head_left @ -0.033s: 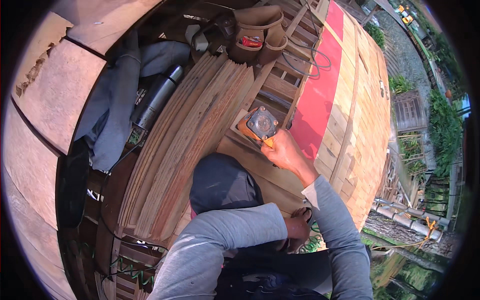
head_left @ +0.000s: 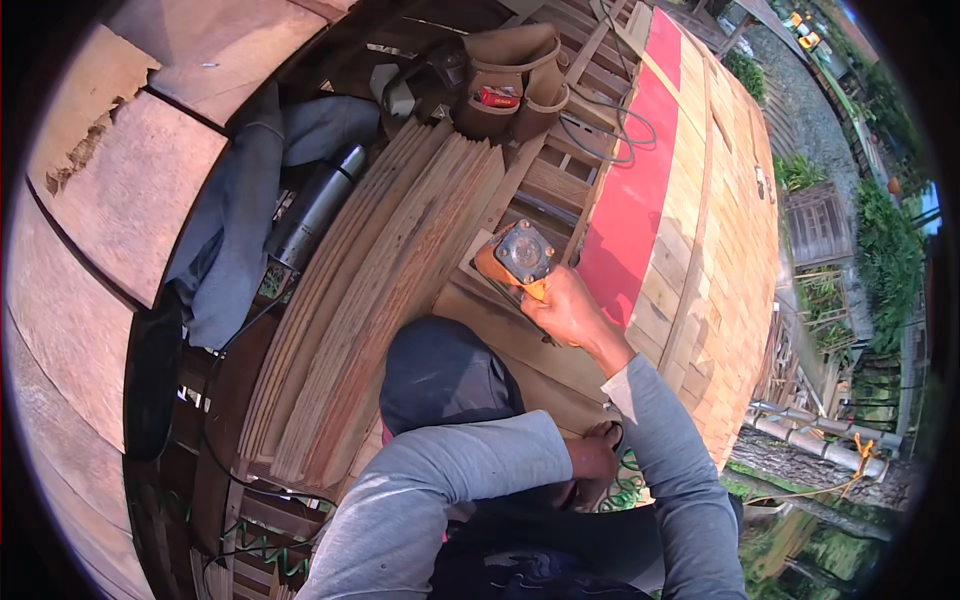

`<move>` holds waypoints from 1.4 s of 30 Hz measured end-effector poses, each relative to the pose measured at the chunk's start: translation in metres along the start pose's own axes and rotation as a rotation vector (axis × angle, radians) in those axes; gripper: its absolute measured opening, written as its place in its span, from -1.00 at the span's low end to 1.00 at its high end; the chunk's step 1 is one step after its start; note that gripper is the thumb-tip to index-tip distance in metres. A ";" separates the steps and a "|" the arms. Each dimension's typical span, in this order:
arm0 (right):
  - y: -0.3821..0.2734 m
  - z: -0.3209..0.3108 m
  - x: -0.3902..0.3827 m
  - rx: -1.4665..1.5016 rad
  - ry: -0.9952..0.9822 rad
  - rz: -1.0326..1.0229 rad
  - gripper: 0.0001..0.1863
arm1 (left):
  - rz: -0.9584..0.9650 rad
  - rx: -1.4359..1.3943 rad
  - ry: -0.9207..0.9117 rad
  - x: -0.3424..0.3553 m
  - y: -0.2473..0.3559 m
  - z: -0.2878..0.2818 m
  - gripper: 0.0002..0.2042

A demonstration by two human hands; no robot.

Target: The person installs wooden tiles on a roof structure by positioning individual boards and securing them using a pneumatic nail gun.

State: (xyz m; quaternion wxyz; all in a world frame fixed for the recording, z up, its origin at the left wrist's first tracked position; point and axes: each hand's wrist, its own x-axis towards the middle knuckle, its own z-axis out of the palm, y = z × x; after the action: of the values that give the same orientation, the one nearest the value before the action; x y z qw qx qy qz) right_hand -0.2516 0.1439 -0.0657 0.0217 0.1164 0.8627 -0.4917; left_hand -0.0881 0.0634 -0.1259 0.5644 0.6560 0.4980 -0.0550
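Note:
My right hand (head_left: 568, 308) is closed around the handle of an orange-and-black nail gun (head_left: 522, 254). Its square dark end cap with corner bolts faces up, and a pale piece of wood (head_left: 477, 252) shows beside it. Under the tool run brown wooden boards (head_left: 500, 318). My left arm, in a grey sleeve, crosses in front of me. At its end my left hand (head_left: 592, 466) has its fingers curled; what they hold, if anything, is hidden. A rounded dark cloth-covered shape (head_left: 450, 375) stands between my arms.
Stacked wooden shingles (head_left: 385, 290) lie left of the nail gun. Beyond are a brown tool pouch (head_left: 510, 75) and a metal flask (head_left: 315, 205). A red strip (head_left: 635, 220) borders pale shingles (head_left: 720, 250), which curve away right. A green coiled hose (head_left: 625, 487) passes near my left hand.
The view has shifted slightly, so the pouch, flask and stacked shingles sit a little lower. My right hand stays closed on the nail gun in nearly the same spot.

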 end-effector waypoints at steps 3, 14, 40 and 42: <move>-0.009 -0.004 0.009 0.404 -0.100 0.153 -0.67 | 0.004 0.022 0.176 -0.005 -0.011 0.005 -0.58; -0.018 -0.019 0.007 -0.119 0.014 0.138 -0.71 | 0.155 0.133 0.276 0.002 -0.012 0.016 -0.58; 0.139 -0.199 -0.411 -0.205 0.650 0.444 -0.58 | -0.857 -0.068 1.739 -0.332 -0.187 0.058 -0.42; 0.146 -0.203 -0.400 -0.233 0.618 0.416 -0.54 | -0.548 -0.207 1.882 -0.332 -0.216 0.099 -0.38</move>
State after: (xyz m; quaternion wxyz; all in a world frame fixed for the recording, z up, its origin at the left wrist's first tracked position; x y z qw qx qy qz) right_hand 0.1852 0.3172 -0.0235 -0.1269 0.4281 0.8367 -0.3173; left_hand -0.3600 -0.2403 -0.0984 -0.0399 0.2414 0.8813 0.4043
